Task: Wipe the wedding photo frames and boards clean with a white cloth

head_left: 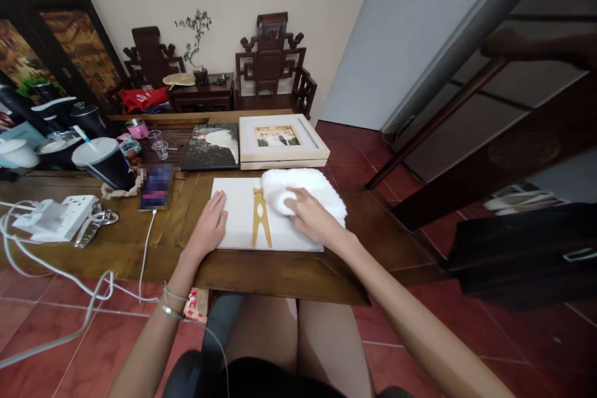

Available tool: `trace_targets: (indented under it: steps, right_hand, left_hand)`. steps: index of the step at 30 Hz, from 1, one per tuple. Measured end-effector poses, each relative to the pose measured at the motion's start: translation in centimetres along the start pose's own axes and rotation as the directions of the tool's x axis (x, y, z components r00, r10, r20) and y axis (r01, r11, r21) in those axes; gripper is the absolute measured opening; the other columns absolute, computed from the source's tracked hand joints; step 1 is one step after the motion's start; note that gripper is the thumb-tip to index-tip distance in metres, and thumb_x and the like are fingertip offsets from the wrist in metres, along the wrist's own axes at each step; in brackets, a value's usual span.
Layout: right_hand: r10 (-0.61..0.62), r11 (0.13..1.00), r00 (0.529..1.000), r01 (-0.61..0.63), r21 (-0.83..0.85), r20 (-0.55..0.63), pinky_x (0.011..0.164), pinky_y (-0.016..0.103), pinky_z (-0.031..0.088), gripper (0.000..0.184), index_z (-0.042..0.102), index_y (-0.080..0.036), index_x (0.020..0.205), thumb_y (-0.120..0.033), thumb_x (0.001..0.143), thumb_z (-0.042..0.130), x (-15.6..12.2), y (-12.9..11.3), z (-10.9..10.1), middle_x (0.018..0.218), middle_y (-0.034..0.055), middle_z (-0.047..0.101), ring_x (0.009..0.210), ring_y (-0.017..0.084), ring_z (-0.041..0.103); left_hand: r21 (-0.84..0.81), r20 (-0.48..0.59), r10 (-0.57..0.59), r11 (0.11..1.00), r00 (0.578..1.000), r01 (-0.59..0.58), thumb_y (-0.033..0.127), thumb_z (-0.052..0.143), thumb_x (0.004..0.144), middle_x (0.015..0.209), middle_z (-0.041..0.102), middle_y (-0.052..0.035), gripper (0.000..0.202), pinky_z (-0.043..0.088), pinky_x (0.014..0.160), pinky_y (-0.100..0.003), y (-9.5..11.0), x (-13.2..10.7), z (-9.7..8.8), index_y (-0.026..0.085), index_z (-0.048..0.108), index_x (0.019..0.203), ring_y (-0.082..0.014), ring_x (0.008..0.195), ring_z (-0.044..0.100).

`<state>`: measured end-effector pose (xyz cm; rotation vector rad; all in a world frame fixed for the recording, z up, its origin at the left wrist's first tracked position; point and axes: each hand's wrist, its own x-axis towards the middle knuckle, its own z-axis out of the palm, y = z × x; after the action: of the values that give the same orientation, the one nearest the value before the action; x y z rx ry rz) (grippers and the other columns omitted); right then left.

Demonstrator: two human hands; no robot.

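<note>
White fluffy cloth [321, 193], gripped by the right hand [306, 214], covers the far right part of a white rectangular board [237, 217]; the left hand [209, 225] lies flat at the board's left edge. Wiping seems underway; the next stroke calls for steady bracing.

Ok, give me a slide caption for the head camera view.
Left hand resting on a white panel with a gold design, right hand holding a fluffy white cloth over it.

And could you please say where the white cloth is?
In the head view, the white cloth lies under the right hand, right of the yellow figure.
</note>
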<state>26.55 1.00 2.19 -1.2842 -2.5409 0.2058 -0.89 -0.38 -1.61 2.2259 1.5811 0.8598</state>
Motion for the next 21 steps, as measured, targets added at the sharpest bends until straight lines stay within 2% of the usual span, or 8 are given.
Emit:
trace_targets:
  steps: [3, 6, 9, 12, 15, 18, 21]
  right_hand:
    - [-0.105, 0.992, 0.994, 0.105, 0.064, -0.013, 0.107, 0.052, 0.031, 0.032, 0.058, -0.018, 0.076, 0.0, 0.055, 0.043, -4.7, -2.1, 0.2, 0.128, 0.0146, 0.056, 0.129, 0.03, 0.039]
    - [-0.135, 0.988, 0.991, 0.134, 0.08, 0.006, 0.111, 0.054, 0.025, 0.033, 0.058, -0.017, 0.075, 0.001, 0.053, 0.042, -8.5, -4.4, -0.5, 0.134, 0.0133, 0.052, 0.135, 0.03, 0.032]
    - [-0.101, 0.992, 0.993, 0.096, 0.086, 0.054, 0.105, 0.047, 0.036, 0.034, 0.058, -0.017, 0.075, 0.004, 0.055, 0.04, -9.5, -5.7, -2.3, 0.128, 0.0149, 0.055, 0.13, 0.029, 0.039]
    - [-0.053, 0.996, 0.987, 0.042, 0.077, 0.151, 0.085, 0.035, 0.047, 0.035, 0.059, -0.017, 0.08, 0.003, 0.059, 0.039, -7.2, -5.4, -4.7, 0.104, 0.0139, 0.063, 0.103, 0.025, 0.058]
    - [0.026, 0.999, 0.979, -0.032, 0.026, 0.2, 0.074, 0.031, 0.047, 0.031, 0.058, -0.017, 0.08, 0.002, 0.064, 0.04, -2.5, -4.4, -6.1, 0.08, 0.0086, 0.063, 0.08, 0.022, 0.061]
    - [0.115, 0.993, 0.978, -0.115, -0.012, 0.172, 0.075, 0.032, 0.045, 0.029, 0.058, -0.016, 0.081, 0.001, 0.068, 0.039, 2.0, -3.9, -5.5, 0.078, 0.0097, 0.063, 0.081, 0.024, 0.06]
    - [0.143, 0.99, 0.982, -0.142, -0.022, 0.121, 0.084, 0.039, 0.043, 0.033, 0.06, -0.011, 0.094, 0.001, 0.07, 0.04, 3.9, -4.7, -3.1, 0.097, 0.018, 0.065, 0.099, 0.03, 0.057]
  left_hand:
    - [0.01, 0.005, -0.01, 1.0, 1.0, 0.01, 0.028, 0.031, 0.095, 0.149, 0.038, -0.0162, 0.049, 0.022, 0.118, -0.044, 0.1, 0.1, 0.0, 0.008, 0.042, 0.139, -0.0232, 0.141, 0.03]
    - [0.027, 0.019, -0.011, 1.0, 1.0, 0.011, 0.027, 0.032, 0.095, 0.149, 0.038, -0.0171, 0.049, 0.022, 0.117, -0.045, 0.2, 0.1, 0.1, 0.007, 0.043, 0.138, -0.0236, 0.141, 0.029]
    - [0.027, 0.015, -0.005, 1.0, 1.0, 0.005, 0.026, 0.032, 0.094, 0.149, 0.039, -0.0161, 0.048, 0.023, 0.117, -0.045, 0.0, 0.1, 0.2, 0.008, 0.045, 0.137, -0.0236, 0.141, 0.03]
    - [0.01, 0.008, -0.005, 1.0, 1.0, 0.005, 0.026, 0.032, 0.094, 0.149, 0.039, -0.0143, 0.047, 0.023, 0.117, -0.046, -0.1, 0.1, 0.4, 0.011, 0.045, 0.137, -0.023, 0.141, 0.03]
    - [0.003, 0.012, -0.004, 1.0, 1.0, 0.004, 0.026, 0.031, 0.095, 0.149, 0.039, -0.015, 0.047, 0.023, 0.117, -0.046, -0.2, 0.1, 0.3, 0.01, 0.044, 0.138, -0.0229, 0.141, 0.029]
    - [0.014, 0.024, 0.002, 1.0, 1.0, -0.003, 0.025, 0.03, 0.095, 0.148, 0.039, -0.0173, 0.049, 0.023, 0.117, -0.045, -0.1, 0.1, 0.1, 0.006, 0.043, 0.137, -0.0231, 0.141, 0.03]
    - [0.023, 0.027, 0.001, 1.0, 1.0, -0.002, 0.025, 0.03, 0.094, 0.148, 0.04, -0.0174, 0.049, 0.023, 0.117, -0.044, 0.0, 0.2, 0.0, 0.006, 0.043, 0.137, -0.0231, 0.141, 0.031]
